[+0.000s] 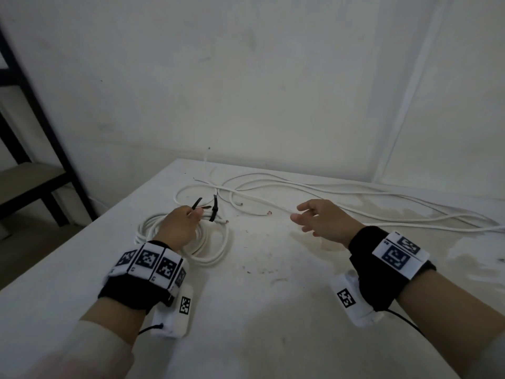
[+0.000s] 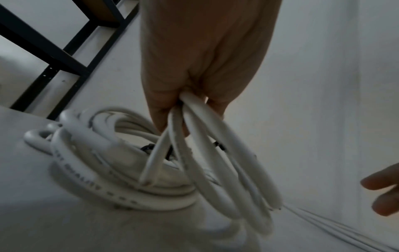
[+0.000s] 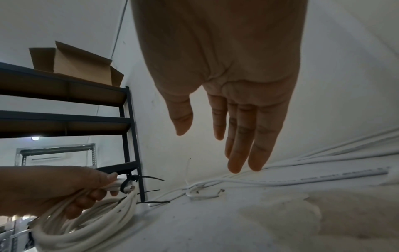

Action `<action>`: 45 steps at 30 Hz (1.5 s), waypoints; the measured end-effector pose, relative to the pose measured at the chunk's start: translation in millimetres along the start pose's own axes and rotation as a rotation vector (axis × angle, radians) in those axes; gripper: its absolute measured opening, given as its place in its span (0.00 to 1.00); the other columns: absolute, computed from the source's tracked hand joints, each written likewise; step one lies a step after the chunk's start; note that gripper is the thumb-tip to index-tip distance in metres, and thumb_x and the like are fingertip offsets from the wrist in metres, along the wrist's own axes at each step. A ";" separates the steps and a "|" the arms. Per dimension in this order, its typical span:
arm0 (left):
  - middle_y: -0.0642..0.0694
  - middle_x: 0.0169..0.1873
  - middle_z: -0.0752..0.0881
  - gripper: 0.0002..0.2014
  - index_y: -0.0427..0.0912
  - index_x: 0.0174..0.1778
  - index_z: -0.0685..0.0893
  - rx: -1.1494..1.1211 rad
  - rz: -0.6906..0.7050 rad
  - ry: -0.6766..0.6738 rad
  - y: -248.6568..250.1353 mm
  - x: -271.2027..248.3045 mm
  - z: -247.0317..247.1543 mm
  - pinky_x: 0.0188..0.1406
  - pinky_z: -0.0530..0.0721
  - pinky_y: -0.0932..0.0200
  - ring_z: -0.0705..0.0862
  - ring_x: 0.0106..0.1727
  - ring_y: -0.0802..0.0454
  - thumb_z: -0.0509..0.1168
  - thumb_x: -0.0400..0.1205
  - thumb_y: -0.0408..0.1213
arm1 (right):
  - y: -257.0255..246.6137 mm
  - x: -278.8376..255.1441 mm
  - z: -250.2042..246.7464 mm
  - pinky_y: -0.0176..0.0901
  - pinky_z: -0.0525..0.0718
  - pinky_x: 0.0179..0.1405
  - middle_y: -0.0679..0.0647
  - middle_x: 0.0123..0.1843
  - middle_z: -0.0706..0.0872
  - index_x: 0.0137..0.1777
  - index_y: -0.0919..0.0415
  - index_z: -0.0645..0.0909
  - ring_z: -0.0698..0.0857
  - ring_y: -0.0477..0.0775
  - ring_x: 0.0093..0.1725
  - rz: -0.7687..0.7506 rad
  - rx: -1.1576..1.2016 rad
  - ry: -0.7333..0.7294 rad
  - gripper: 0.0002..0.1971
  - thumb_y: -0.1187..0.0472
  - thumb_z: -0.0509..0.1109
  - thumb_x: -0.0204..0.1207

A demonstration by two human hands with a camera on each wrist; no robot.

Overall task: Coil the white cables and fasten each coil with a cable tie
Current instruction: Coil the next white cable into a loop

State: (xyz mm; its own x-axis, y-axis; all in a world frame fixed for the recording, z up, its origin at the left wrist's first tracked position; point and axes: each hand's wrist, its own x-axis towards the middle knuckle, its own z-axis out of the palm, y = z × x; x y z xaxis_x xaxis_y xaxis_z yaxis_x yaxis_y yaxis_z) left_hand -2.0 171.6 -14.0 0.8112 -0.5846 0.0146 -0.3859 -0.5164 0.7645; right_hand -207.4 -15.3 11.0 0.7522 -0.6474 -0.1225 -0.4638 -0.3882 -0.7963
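The left hand (image 1: pixel 177 228) is gripping the coiled white round cable (image 1: pixel 207 251) near the desk's (image 1: pixel 273 310) left edge, fingers curled round several loops gathered at the top. A black plastic cable tie (image 3: pixel 127 185) is circling the bundle just past the fingertips, its tail sticking out. The coil is hanging partly lifted, its lower loops lying on the desk.

The right hand (image 1: pixel 319 218) is hovering above mid-desk — fingers straight and apart, holding nothing.

The loose white cables (image 1: pixel 355 198) are lying uncoiled along the far edge, running lengthwise from the far-left tangle towards the right edge. Their cut ends (image 1: pixel 269 213) are sitting just beyond the right hand's fingertips (image 1: pixel 295 218).

Judgement: the right hand is the nearer one — the next reach is probably going forward and slightly left, across the cables' long axis, to a loose end.
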 end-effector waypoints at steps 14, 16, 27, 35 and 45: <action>0.36 0.56 0.83 0.19 0.35 0.58 0.80 0.473 -0.172 0.060 10.6 10.1 -7.8 0.55 0.76 0.52 0.80 0.59 0.38 0.60 0.83 0.48 | 25.3 43.8 -8.9 0.41 0.70 0.61 0.57 0.69 0.75 0.71 0.63 0.70 0.74 0.55 0.68 0.133 -0.409 -0.040 0.26 0.50 0.66 0.78; 0.38 0.57 0.83 0.18 0.35 0.58 0.79 0.502 -0.146 0.092 17.8 8.5 -7.3 0.52 0.74 0.55 0.80 0.58 0.39 0.60 0.82 0.46 | 24.0 49.1 -7.1 0.43 0.68 0.67 0.58 0.74 0.71 0.74 0.63 0.68 0.71 0.56 0.72 0.140 -0.457 -0.081 0.27 0.50 0.64 0.79; 0.44 0.56 0.84 0.15 0.42 0.58 0.79 0.430 0.108 0.105 67.2 23.8 13.8 0.50 0.74 0.56 0.81 0.57 0.45 0.60 0.82 0.48 | 17.5 80.7 13.2 0.53 0.69 0.72 0.55 0.76 0.65 0.78 0.53 0.59 0.66 0.58 0.74 0.094 -0.721 -0.187 0.30 0.49 0.63 0.78; 0.43 0.60 0.83 0.17 0.46 0.67 0.74 0.402 0.204 -0.081 102.2 31.4 65.1 0.57 0.77 0.54 0.80 0.61 0.44 0.59 0.82 0.41 | 8.6 77.2 10.1 0.40 0.74 0.50 0.57 0.62 0.80 0.59 0.66 0.78 0.79 0.55 0.56 -0.058 -0.662 -0.223 0.13 0.65 0.56 0.81; 0.41 0.67 0.74 0.22 0.50 0.75 0.66 0.530 0.204 -0.212 95.0 30.1 99.2 0.60 0.76 0.51 0.77 0.65 0.43 0.57 0.84 0.39 | 7.6 66.0 11.6 0.43 0.73 0.46 0.60 0.61 0.80 0.49 0.59 0.69 0.77 0.54 0.48 -0.069 -0.642 -0.219 0.04 0.58 0.57 0.82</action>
State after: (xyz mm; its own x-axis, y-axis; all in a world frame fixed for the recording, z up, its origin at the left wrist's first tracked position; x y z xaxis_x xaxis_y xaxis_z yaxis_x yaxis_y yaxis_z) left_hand -57.8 42.8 -4.9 0.6137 -0.7883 -0.0439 -0.7348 -0.5906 0.3335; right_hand -155.9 -53.4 -10.0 0.8361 -0.4856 -0.2553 -0.5463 -0.7797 -0.3060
